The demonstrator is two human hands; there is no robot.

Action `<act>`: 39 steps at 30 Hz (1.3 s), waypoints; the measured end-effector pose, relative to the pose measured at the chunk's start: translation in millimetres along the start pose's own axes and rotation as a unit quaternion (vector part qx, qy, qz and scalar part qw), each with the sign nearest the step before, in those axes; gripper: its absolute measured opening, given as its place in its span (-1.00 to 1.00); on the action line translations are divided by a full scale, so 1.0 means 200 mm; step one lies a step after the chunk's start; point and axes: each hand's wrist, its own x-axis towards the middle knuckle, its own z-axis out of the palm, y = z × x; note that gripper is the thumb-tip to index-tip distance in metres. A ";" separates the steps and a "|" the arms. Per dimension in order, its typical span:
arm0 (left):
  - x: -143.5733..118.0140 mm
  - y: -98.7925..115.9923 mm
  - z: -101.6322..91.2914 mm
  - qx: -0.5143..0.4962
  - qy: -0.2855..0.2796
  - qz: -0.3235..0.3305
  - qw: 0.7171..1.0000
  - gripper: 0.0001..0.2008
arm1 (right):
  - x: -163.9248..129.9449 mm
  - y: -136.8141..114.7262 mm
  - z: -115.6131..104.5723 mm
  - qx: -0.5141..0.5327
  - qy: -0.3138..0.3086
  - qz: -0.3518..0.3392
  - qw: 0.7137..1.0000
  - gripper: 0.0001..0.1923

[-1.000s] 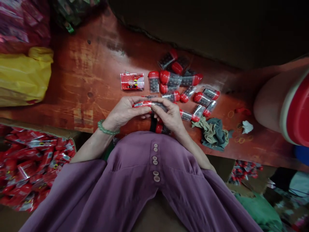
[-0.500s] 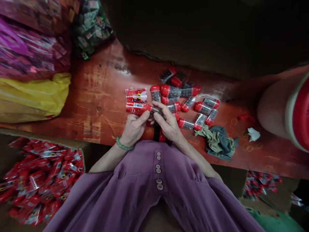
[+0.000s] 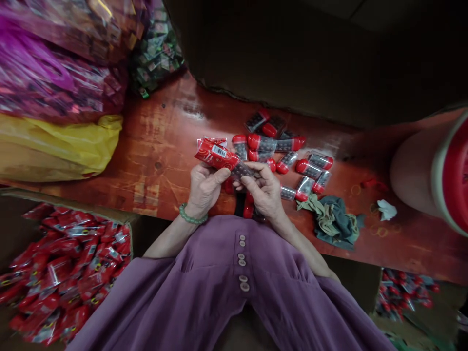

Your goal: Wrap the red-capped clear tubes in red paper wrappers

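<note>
My left hand (image 3: 204,187) grips a red printed wrapper (image 3: 216,154) that sheathes one end of a clear tube of dark pellets (image 3: 243,170). My right hand (image 3: 263,190) pinches the bare end of that same tube, and the wrapper end tilts up to the left. Just beyond my hands, several clear tubes with red caps (image 3: 281,151) lie scattered on the red wooden table (image 3: 153,146). Another red wrapper (image 3: 204,141) peeks out behind the held one. A red-capped tube (image 3: 248,209) lies under my right hand.
A box of red wrapped packs (image 3: 62,273) sits at lower left. A yellow bag (image 3: 54,151) and pink and green packets (image 3: 66,63) crowd the left. A grey-green rag (image 3: 334,219), rubber bands (image 3: 378,229) and a red-lidded jar (image 3: 435,170) lie right.
The wrapper end has tilted upward and now covers the flat red pack behind it. Both hands stay on the tube. The view has shifted, showing more of the packets at left.
</note>
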 end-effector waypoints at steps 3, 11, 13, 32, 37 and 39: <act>-0.02 0.01 0.00 -0.034 0.013 0.014 0.999 -0.62 | -0.01 0.00 0.01 0.003 -0.001 -0.021 1.000 -0.65; -0.05 0.07 -0.01 -0.007 -0.082 -0.005 0.997 -0.70 | -0.06 -0.04 0.01 -0.008 0.010 -0.061 0.998 -0.74; -0.06 0.06 0.01 -0.009 -0.083 -0.016 0.996 -0.71 | -0.07 -0.04 0.04 0.032 0.004 -0.031 0.999 -0.71; -0.40 0.10 -0.17 0.004 -0.114 -0.185 0.976 -0.72 | -0.15 0.11 0.11 -0.168 -0.065 -0.360 0.915 -0.75; -0.52 0.20 -0.30 0.083 -0.093 -0.173 0.977 -0.75 | -0.14 0.05 0.19 -0.253 -0.202 -0.360 0.875 -0.62; -0.59 0.27 -0.40 0.187 -0.033 -0.123 0.974 -0.82 | -0.13 -0.01 0.17 -0.299 -0.261 -0.326 0.858 -0.62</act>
